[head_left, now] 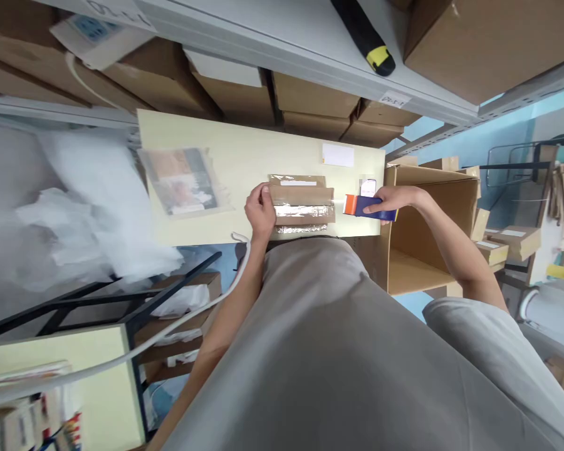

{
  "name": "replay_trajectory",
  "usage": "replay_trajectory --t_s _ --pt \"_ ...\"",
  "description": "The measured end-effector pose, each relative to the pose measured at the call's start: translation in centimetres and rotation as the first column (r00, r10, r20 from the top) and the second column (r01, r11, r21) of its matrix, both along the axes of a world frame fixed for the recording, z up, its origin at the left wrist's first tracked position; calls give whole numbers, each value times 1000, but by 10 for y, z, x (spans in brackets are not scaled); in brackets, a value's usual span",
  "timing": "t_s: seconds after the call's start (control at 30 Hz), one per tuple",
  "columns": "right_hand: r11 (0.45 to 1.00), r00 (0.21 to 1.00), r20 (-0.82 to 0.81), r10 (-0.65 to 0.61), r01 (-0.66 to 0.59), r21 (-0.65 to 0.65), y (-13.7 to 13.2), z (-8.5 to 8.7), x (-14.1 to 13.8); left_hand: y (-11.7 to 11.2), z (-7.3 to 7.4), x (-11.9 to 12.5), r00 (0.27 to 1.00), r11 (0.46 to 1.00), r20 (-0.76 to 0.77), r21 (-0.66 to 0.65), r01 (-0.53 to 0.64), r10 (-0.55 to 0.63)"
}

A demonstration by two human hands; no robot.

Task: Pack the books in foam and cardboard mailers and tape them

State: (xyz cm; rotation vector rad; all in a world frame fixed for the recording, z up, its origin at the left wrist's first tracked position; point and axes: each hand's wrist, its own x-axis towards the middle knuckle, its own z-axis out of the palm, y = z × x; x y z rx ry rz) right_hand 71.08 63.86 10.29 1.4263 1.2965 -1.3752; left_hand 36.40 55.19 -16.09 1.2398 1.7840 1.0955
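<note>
On the pale yellow tabletop (pixel 244 141) lies a flat brown cardboard package (pixel 305 195) with shiny clear tape or film across it. My left hand (pixel 261 210) is closed on the package's left edge, with the thumb on top. To the right of the package, my right hand (pixel 388 202) is wrapped round a blue handheld device (pixel 364 207) with an orange front end. That orange end points left at the package, with a gap between them. Just behind the device is a phone (pixel 368 186) with a lit screen, beside my right fingers.
A plastic-covered packet (pixel 185 181) and a white label (pixel 338 155) lie on the tabletop. An open cardboard box (pixel 420 263) stands at its right end. Shelves with boxes (pixel 314 94) rise behind. A white cable (pixel 188 313) passes near my left forearm.
</note>
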Motion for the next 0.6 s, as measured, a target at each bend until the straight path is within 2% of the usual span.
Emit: replay_trajectory --t_s 0.07,0.13,0.37,0.5,0.6 --pt "1000 999 41 -18 19 -16 -4 0 12 1 1 1 1000 1000 -4 -1 12 -12" --pt "1000 997 81 -3 4 -6 -7 -10 13 1 3 2 1000 1000 -12 0 24 -24" --pt "973 960 240 142 -179 142 -15 -60 -19 1 9 1 998 998 -45 -36 46 -48" --pt "899 931 293 218 -309 311 -29 -82 -42 2 9 2 998 998 -39 -39 44 -45" --pt "834 909 350 227 -368 413 -42 -102 -58 3 11 4 999 999 -47 -41 13 -15"
